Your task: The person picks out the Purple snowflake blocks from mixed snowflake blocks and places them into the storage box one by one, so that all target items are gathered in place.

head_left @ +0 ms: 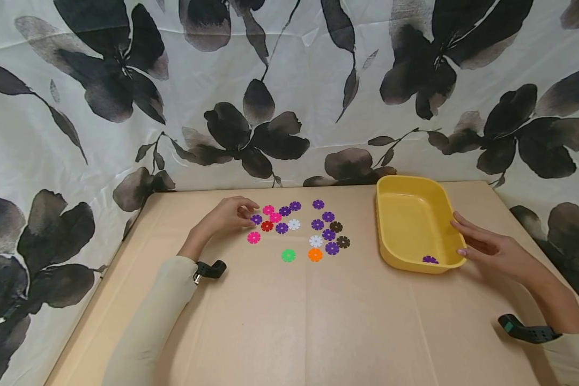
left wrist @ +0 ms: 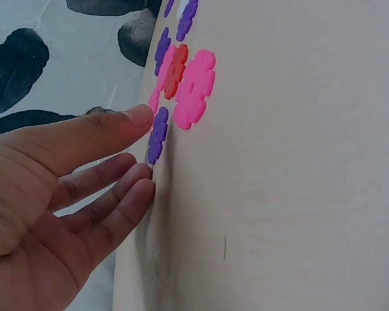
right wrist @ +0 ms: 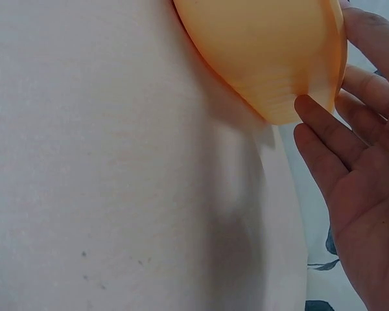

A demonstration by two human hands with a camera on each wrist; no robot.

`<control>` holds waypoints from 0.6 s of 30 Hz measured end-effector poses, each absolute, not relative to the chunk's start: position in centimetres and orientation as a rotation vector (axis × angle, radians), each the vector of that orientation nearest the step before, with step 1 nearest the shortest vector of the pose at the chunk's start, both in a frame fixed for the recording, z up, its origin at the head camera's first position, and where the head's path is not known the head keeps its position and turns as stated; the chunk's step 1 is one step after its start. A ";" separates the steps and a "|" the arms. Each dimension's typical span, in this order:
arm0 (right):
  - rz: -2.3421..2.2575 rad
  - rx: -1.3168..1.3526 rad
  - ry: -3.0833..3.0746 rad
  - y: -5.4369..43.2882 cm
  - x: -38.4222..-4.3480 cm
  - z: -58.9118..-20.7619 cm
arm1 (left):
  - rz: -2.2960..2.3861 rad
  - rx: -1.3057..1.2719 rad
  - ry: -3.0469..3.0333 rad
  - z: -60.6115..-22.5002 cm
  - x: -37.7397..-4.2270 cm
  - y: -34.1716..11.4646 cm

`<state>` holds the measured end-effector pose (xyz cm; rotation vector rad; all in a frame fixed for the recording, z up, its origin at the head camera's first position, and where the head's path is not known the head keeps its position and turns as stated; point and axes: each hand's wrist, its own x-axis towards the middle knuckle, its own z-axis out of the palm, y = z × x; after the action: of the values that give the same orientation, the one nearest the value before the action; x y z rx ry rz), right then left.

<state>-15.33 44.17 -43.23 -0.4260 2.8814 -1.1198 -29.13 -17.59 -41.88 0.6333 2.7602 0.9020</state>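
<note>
My left hand [head_left: 229,215] is beside a purple flower-shaped disc [head_left: 256,220] at the left end of a scatter of discs. In the left wrist view the thumb and loosely bent fingers [left wrist: 120,204] lie apart around that purple disc [left wrist: 157,136]; whether they touch it I cannot tell. A pink disc [left wrist: 196,91] and a red disc [left wrist: 176,72] lie just beyond. My right hand [head_left: 494,249] rests its extended fingers against the right side of a yellow tray [head_left: 410,220]. Inside the tray, near its front, lies a purple disc [head_left: 430,259].
More purple, pink, white and dark brown discs lie across the table's [head_left: 289,316] far middle. A green disc [head_left: 288,255] and an orange disc [head_left: 315,254] lie nearest the front. Behind the table hangs a floral cloth [head_left: 338,134].
</note>
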 end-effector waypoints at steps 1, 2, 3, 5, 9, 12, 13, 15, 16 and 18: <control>-1.118 -0.437 2.882 44.2 -15.3 -43.2 | 0.890 0.631 2.759 -42.0 -29.3 -17.6; -1.119 -0.441 2.882 44.2 -15.4 -43.2 | 0.879 0.635 2.758 -42.1 -29.4 -17.6; -1.119 -0.446 2.883 44.2 -15.4 -43.2 | 0.866 0.644 2.758 -42.2 -29.5 -17.7; -1.118 -0.459 2.883 44.2 -15.4 -43.3 | 0.841 0.665 2.758 -42.3 -29.6 -17.7; -1.115 -0.476 2.886 44.2 -15.5 -43.3 | 0.801 0.704 2.761 -42.2 -29.5 -17.5; -1.112 -0.477 2.887 44.2 -15.5 -43.2 | 0.775 0.695 2.765 -42.0 -29.5 -17.2; -1.114 -0.477 2.887 44.2 -15.5 -43.2 | 0.772 0.680 2.767 -42.0 -29.5 -17.1; -1.113 -0.477 2.889 44.2 -15.5 -43.2 | 0.772 0.641 2.768 -41.9 -29.5 -16.9; -1.112 -0.478 2.891 44.2 -15.5 -43.2 | 0.773 0.626 2.767 -41.8 -29.5 -16.8; -1.110 -0.475 2.894 44.3 -15.5 -43.3 | 0.780 0.603 2.762 -41.8 -29.5 -16.6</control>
<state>-15.50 44.27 -43.26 -0.4754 2.8936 -1.1103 -29.48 -16.63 -41.79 0.6028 2.7625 0.7803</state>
